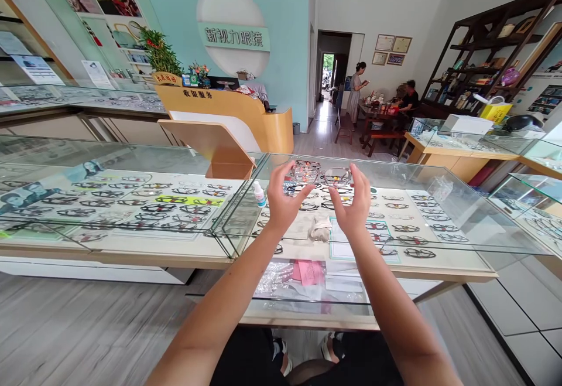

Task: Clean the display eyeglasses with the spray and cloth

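Both my hands hold up a pair of eyeglasses over the glass display case. My left hand pinches the left side of the frame between thumb and fingers. On the other side, my right hand grips the right edge the same way. The lenses are see-through, so rows of frames inside the case show behind them. Below my hands, a crumpled pale cloth lies on the glass top. Left of my left hand stands a small white spray bottle with a blue label.
Inside the glass case lie several rows of eyeglasses. A second case adjoins on the left, with a wooden board standing behind it. An open drawer holding pink packets sits before my legs. Two people are farther back.
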Available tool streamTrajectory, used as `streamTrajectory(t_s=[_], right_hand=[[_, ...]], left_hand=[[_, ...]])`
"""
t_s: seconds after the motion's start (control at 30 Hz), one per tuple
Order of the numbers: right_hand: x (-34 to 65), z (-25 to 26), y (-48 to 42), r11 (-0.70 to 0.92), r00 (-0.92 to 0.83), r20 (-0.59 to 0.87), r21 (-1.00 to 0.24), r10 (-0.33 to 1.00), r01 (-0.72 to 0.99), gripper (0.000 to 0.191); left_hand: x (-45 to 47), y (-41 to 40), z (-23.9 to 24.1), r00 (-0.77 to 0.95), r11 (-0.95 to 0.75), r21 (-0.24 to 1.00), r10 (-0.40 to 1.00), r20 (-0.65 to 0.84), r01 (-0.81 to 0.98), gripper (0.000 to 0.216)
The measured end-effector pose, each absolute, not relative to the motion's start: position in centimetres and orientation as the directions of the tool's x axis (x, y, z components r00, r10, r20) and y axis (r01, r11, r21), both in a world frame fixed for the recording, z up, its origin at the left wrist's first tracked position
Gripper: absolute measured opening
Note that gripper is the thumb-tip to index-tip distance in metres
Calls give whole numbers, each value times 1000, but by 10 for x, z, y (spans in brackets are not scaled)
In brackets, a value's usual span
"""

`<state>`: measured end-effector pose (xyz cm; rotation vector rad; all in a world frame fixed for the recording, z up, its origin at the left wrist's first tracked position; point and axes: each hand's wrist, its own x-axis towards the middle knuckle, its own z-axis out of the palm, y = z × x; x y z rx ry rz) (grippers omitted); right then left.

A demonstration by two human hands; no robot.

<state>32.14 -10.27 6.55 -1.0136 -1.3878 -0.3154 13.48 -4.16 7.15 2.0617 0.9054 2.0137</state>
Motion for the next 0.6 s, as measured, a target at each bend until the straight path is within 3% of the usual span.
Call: streamTrajectory(t_s=[0.23,0.43,0.5,0.6], right_hand=[[321,41,-105,549,198,843,-485,500,681,74],[320,29,-96,527,452,554,-826,699,198,54],[319,28,-94,512,454,493,-854,743,90,52],[318,30,-96,501,451,471,-863,759,58,49]], left_hand=[[130,-40,31,-107,-808,505,498,861,304,74],[122,-37,15,-118,-801,430,422,899,416,65],[121,-37,12,-86,-796,409,417,905,446,67],[123,-37,9,-46,-795,382,411,911,471,68]])
